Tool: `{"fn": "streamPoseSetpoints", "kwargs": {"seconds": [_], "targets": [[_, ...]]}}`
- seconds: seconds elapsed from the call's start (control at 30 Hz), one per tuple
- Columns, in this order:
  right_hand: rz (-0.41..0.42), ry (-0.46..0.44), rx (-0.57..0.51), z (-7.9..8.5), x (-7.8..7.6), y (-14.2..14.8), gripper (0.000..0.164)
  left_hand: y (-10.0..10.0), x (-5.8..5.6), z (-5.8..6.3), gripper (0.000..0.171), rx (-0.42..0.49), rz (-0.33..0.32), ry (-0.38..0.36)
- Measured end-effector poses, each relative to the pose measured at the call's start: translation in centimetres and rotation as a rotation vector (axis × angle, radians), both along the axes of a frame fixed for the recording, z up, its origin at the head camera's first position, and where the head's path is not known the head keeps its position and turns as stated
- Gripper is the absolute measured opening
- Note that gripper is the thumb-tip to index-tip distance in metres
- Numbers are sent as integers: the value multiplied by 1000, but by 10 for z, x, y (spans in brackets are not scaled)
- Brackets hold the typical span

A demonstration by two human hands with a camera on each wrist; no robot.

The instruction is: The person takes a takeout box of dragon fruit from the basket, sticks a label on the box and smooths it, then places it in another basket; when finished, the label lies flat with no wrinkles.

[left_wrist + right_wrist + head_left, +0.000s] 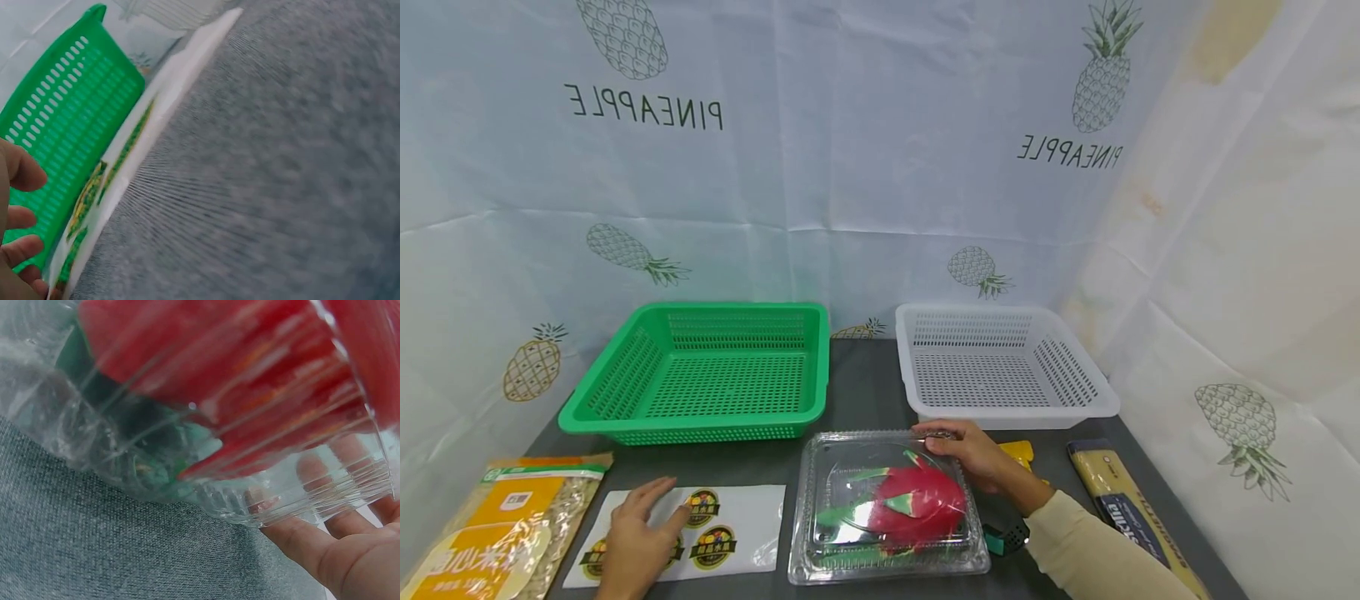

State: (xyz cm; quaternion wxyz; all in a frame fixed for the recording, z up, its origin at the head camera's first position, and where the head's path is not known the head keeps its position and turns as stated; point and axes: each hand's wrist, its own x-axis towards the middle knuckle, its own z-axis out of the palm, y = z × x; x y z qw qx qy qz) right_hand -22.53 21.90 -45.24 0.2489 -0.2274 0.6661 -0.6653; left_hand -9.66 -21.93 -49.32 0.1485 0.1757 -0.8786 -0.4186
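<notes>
A clear plastic clamshell box (820, 542) lies on the dark tabletop, holding a red dragon fruit (917, 504) with green tips. My right hand (966, 450) grips the box's far right corner; in the right wrist view, its fingers (303, 540) curl round the ribbed plastic side. To the left of the box lies a white sheet (756, 508) with several round black-and-yellow fruit stickers (713, 546). My left hand (638, 533) is over the sheet's left part, fingers loosely bent and spread, holding nothing. In the left wrist view its fingertips are near the sheet's edge.
A green basket (826, 400) stands behind the sheet, a white basket (1015, 412) behind the box. An orange-labelled grain bag (497, 533) lies at far left. On the right are a gold-and-navy packet (1123, 508) and a small yellow item (1018, 452). Pineapple-print cloth (865, 167) hangs behind.
</notes>
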Motion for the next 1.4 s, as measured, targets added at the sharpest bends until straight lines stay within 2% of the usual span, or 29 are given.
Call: {"fn": "streamPoseSetpoints", "kwargs": {"seconds": [0.27, 0.47, 0.77, 0.93, 1.1, 1.4], "targets": [[-11, -7, 6, 1, 1, -1, 41, 3, -1, -2, 48, -53, 16, -36], [-9, -17, -1, 3, 1, -1, 42, 5, -2, -1, 50, -83, -7, -74], [0, -8, -7, 2, 2, 0, 42, 9, -3, -4, 54, -222, -43, -35], [1, -3, -8, 2, 1, 1, 42, 9, -2, -5, 51, -257, -51, -25], [4, -1, -24, 1, 1, 1, 42, 9, -2, -6, 42, -258, -54, -6], [-7, 5, -14, 1, 2, 0, 43, 9, -2, -6, 28, -214, -65, -33]]}}
